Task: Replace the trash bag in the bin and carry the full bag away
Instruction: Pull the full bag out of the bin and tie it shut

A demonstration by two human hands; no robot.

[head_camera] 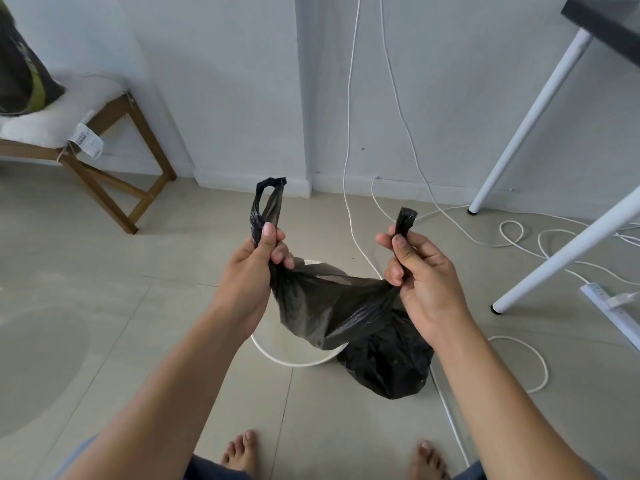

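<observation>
- A wooden chair [114, 161] with a white fluffy seat cushion [59, 112] stands at the far left against the pale wall, a dark bag with a green patch [20, 64] resting on the cushion and a paper label [87, 141] hanging off its edge.
- The left hand [258, 261] pinches one looped handle of a thin, empty black plastic trash bag [325, 306], thumb on top and fingers curled round the gathered plastic.
- That empty bag hangs stretched between both hands, above a round white bin [294, 361] on the tiled floor; only the bin's rim shows beneath the plastic.
- The right hand [420, 271] grips the bag's other handle, twisted into a narrow strip that sticks up past thumb and forefinger.
- A full, tied black plastic trash bag [388, 368] sits on the floor just to the right of the bin, touching or almost touching it.
- White cables [349, 133] trail down the wall and loop over the floor towards a white power strip [609, 306].
- White table legs [526, 119] slant down at the right under a dark tabletop [602, 19].
- Two bare feet [242, 455] show at the bottom edge.
</observation>
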